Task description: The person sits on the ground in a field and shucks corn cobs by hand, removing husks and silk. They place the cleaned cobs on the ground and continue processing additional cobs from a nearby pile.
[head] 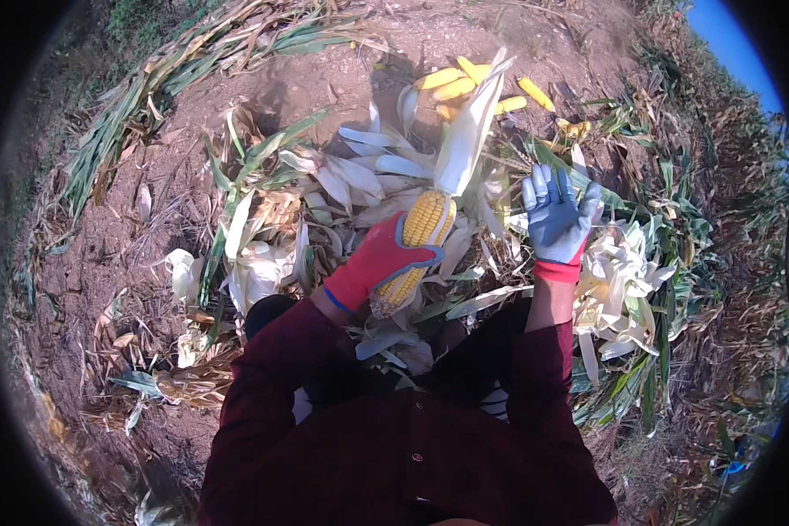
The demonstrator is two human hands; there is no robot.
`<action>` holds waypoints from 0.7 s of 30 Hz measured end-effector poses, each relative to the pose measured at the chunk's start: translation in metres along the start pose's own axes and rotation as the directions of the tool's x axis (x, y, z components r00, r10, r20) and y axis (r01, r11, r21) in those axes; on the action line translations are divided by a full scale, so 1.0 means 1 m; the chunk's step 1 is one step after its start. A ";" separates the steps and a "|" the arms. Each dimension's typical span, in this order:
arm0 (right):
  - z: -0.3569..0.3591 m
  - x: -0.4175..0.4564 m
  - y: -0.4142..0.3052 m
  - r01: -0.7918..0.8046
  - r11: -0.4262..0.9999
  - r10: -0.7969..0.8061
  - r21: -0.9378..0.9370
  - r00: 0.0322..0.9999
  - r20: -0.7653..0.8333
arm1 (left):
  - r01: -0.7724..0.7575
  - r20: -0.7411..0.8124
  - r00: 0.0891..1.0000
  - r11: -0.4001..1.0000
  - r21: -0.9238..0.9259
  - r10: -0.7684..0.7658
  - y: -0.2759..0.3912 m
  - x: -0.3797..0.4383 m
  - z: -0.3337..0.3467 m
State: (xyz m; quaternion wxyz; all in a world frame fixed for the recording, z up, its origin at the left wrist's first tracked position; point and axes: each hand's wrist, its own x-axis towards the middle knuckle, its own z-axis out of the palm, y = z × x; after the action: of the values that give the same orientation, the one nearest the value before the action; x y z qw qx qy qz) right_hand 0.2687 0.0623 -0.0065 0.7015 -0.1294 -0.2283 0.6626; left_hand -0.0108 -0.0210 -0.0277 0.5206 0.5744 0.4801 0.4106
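My left hand (382,256), in a red and grey work glove, is wrapped around a yellow ear of corn (427,220). The kernels are bare, apart from a thin pale strip lying along one side. From the ear's far end a long whitish husk (470,138) sticks up and away from me; I cannot tell how firmly it is joined. To the right, my right hand (555,207), gloved alike, is held palm up with its fingers extended. Nothing lies in that palm. Loose pale husks (361,177) spread over the ground beneath and beyond the ear.
Several bare corn ears (457,85) lie on the soil at the far side. A heap of peeled husks (615,283) is by my right forearm, with green leaves around it. Cut corn stalks (131,105) stretch across the far left. Another husk pile (263,269) sits left of my knee.
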 end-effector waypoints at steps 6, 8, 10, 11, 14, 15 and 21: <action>0.061 -0.028 0.047 -0.074 0.765 0.155 -0.640 0.985 0.071 | -0.202 -0.058 0.960 0.818 0.538 0.275 -0.004 0.004 0.014; 0.031 -0.020 0.061 -0.194 0.688 0.298 -0.699 0.954 0.029 | -0.218 -0.030 0.956 0.774 0.594 0.292 0.004 -0.001 0.019; 0.028 -0.016 0.073 -0.262 0.519 0.451 -0.814 0.892 0.001 | -0.229 -0.052 0.947 0.781 0.581 0.316 -0.011 -0.004 0.018; 0.021 -0.023 0.084 -0.012 0.416 0.350 -0.909 0.925 0.148 | -0.225 -0.033 0.958 0.814 0.536 0.286 -0.017 0.000 0.022; 0.011 -0.036 0.109 0.699 -0.067 0.084 -0.712 0.715 0.694 | -0.198 0.054 0.979 0.872 0.449 0.195 -0.035 0.006 0.023; 0.028 -0.039 0.104 0.765 -0.149 0.128 -0.627 0.643 0.755 | -0.216 0.108 0.976 0.873 0.436 0.187 -0.037 0.006 0.022; 0.014 -0.044 0.098 0.076 0.567 0.262 -0.820 0.927 0.267 | 0.051 0.134 0.989 0.997 0.064 -0.060 -0.017 -0.005 0.029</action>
State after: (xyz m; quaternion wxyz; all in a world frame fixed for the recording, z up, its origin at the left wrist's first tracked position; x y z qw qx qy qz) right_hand 0.1753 0.0258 -0.0487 0.4705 -0.3274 -0.6254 0.5295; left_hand 0.0139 -0.0317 -0.0482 0.5457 0.6029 0.4715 0.3412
